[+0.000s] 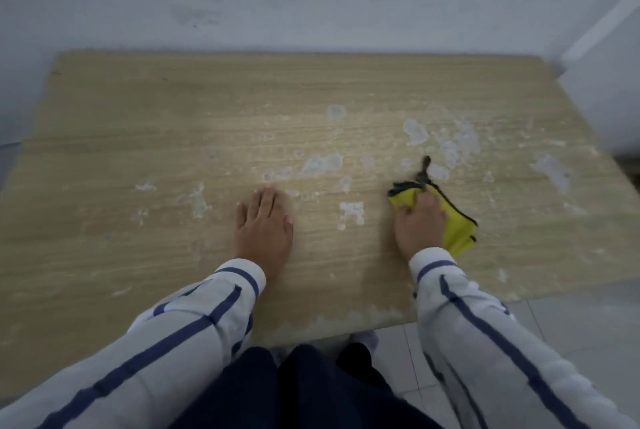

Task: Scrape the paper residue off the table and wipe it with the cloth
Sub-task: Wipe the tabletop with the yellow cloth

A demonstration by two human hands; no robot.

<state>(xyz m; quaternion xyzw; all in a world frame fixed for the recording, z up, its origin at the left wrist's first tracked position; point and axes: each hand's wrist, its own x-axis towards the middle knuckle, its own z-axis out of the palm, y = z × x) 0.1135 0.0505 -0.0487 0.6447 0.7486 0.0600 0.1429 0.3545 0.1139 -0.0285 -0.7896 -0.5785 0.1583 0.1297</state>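
The right hand (420, 224) is curled over a bunched yellow cloth (457, 228) at the right of the worktop (138, 117); the left hand (265, 224) lies flat, fingers together. The cloth looks soft and light, best held as a wad, while the white paper residue (351, 214) between the hands seems thin and stuck fast.

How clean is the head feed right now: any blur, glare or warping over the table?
Head view: soft overall; right hand and yellow cloth look motion-smeared, left hand sharper; wide-angle bows the table edges; dim, even light, faint pale sheen mid-table, no hard shadows.
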